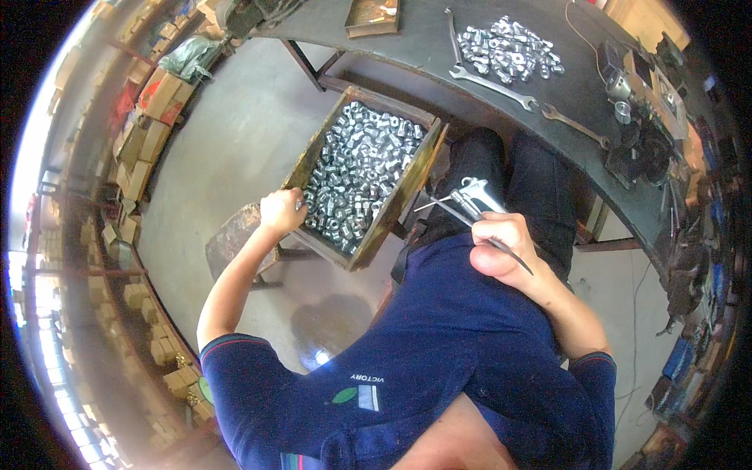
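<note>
Two hands (283, 211), three wrenches (495, 87), one crate (400, 204) of nuts (360, 168), one loose heap (509, 50) of nuts and one small tray (372, 30) are seen.

Silver tool (475, 190) partly hidden by right fingers (498, 225); shelving (88, 309) blurred.

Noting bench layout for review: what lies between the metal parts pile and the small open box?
In the head view, one wrench, then bare bench up to the box.
</note>
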Tool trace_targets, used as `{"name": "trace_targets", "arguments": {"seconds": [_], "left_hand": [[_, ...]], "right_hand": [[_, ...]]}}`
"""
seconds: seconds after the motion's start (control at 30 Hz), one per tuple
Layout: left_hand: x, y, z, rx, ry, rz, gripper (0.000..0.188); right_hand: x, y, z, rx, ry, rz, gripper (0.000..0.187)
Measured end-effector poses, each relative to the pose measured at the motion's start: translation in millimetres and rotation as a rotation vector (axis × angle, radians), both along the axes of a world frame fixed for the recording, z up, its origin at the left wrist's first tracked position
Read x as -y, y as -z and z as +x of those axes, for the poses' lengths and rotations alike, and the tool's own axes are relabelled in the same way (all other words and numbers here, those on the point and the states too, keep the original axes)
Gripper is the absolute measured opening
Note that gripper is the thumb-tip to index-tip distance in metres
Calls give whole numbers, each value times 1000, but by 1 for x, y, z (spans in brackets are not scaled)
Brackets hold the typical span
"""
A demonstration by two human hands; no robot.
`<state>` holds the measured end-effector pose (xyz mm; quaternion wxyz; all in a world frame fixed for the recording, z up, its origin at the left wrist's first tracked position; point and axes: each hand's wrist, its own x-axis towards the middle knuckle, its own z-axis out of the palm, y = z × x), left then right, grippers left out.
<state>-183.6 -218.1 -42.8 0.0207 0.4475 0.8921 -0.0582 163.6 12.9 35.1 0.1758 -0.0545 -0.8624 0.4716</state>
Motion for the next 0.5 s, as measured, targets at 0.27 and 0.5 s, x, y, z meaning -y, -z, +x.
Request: {"name": "trace_targets", "arguments": {"seconds": [0.27,0.5], "left_hand": [[-20,-11,36,294,-47,235,22],[-71,-38,119,1950,-65,926,20]], "right_hand": [[5,7,-4,51,-13,-2,21],[12,8,-13,41,-80,30,21]]}}
